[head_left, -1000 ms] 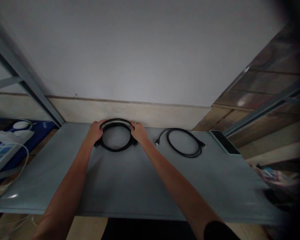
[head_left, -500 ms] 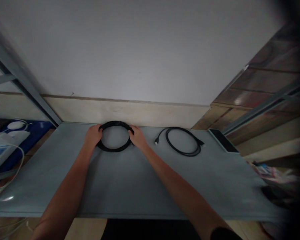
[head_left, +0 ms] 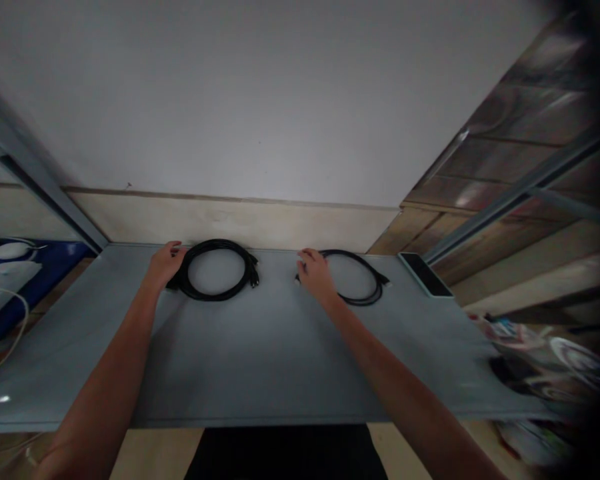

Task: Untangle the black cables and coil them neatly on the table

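Observation:
A thick coil of black cable [head_left: 215, 298] lies flat on the grey table [head_left: 260, 360], its connector ends at the coil's right side. At the coil's left edge is my left hand [head_left: 165, 264], fingers apart and not wrapped round it. My right hand [head_left: 316, 272] is over the left side of a thinner loop of black cable [head_left: 363, 302], fingers spread. It partly hides that loop and the plug at its left end; another plug [head_left: 384, 280] shows on the right of the loop. Whether the right fingertips touch the cable is unclear.
A dark flat device with a pale rim [head_left: 426, 275] lies at the table's back right. A wall stands behind the table, with metal posts [head_left: 55, 180] at both sides. On the left are a blue surface [head_left: 65, 257] and a white cord [head_left: 24, 320].
Both hands have let go of the thick coil. My right hand has moved right to the thinner cable loop, while my left stays by the coil's left edge. The view has shifted slightly.

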The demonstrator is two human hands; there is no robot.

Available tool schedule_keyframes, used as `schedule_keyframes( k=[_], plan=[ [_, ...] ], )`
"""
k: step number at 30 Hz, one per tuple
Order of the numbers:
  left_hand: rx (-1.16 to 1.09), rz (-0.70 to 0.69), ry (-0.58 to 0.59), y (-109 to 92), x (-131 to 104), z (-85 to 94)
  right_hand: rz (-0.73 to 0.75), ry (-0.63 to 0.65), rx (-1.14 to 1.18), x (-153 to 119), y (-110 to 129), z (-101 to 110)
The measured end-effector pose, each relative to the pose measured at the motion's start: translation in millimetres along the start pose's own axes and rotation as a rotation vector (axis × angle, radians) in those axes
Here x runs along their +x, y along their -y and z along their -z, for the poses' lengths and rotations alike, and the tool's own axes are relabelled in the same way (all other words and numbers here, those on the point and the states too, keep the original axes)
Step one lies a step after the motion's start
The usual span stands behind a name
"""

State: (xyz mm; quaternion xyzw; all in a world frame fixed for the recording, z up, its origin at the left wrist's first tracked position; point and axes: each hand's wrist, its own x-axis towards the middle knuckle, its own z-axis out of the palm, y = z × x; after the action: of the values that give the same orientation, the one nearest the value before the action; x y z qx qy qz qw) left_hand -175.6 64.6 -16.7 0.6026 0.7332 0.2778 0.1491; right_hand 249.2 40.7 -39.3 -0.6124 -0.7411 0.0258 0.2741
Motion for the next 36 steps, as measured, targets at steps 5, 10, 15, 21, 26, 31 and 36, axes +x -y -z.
schedule_keyframes(
  k=[5, 10, 15, 21, 26, 31, 36],
  plan=[
    [0.014, -0.103, -0.190, -34, -7, -0.3, -0.229, 0.040, -0.310, -4, -85, 39],
    [-0.103, -0.458, -0.047, -127, -66, -46.9, -0.353, 0.093, -0.362, 15, -107, 39],
    [-0.222, -0.680, 0.219, -181, -130, -108.9, -0.209, 0.033, -0.274, 18, -91, 35],
    [-0.327, -0.574, 0.187, -180, -142, -136.2, 0.093, 0.038, 0.150, 9, -59, 45],
    [-0.604, -0.340, 0.539, -166, -132, -134.2, -0.103, 0.414, 0.535, 1, -65, 57],
    [-0.831, -0.101, 0.682, -156, -119, -127.2, -0.316, 0.644, 1.005, -6, -86, 70],
    [-0.914, 0.029, 0.802, -151, -109, -115.6, -0.411, 0.846, 1.081, -8, -100, 70]
  ],
)
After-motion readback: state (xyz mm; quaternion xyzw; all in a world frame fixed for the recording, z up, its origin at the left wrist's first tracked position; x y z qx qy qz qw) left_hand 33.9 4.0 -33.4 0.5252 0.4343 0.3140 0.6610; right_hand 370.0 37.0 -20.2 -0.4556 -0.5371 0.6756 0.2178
